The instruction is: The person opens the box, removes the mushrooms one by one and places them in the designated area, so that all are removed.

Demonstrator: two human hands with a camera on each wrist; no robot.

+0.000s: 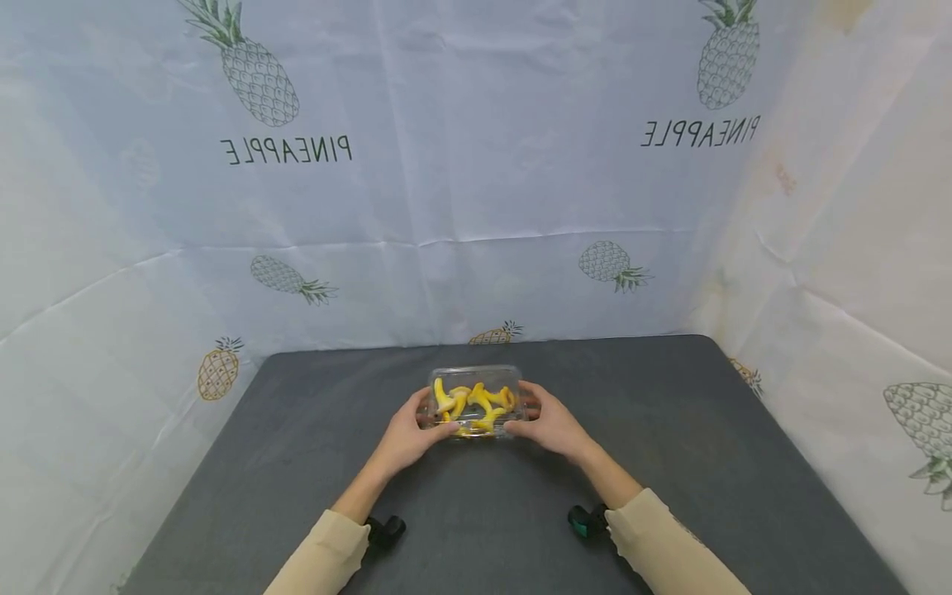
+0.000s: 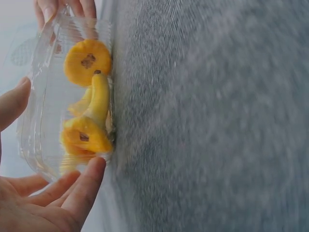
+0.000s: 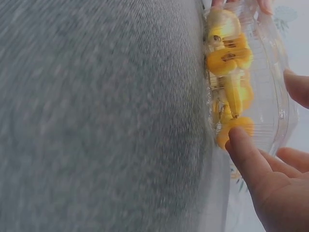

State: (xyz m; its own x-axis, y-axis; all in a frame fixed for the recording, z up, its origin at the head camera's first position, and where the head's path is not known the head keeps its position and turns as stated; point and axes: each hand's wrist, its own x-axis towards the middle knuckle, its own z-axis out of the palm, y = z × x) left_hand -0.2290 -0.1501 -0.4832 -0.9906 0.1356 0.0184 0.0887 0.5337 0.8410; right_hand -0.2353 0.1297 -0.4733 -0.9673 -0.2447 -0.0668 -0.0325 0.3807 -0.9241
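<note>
A clear plastic clamshell box (image 1: 476,370) sits on the dark table, its lid closed over several yellow mushrooms (image 1: 483,397). My left hand (image 1: 409,431) holds its left end, thumb at the front edge and fingers along the side. At the other end my right hand (image 1: 554,423) grips it the same way. In the left wrist view, round yellow mushroom caps (image 2: 88,63) and pale stems show through the ribbed wall, with the left fingertips against the box's lower part. The right wrist view has the right forefinger touching the box wall (image 3: 265,96) beside the mushrooms.
The dark grey table (image 1: 476,512) reaches to a white cloth backdrop (image 1: 476,182) printed with pineapples, which also hangs at both sides. Black wrist devices show at the left wrist (image 1: 387,531) and right wrist (image 1: 586,522), below beige sleeves.
</note>
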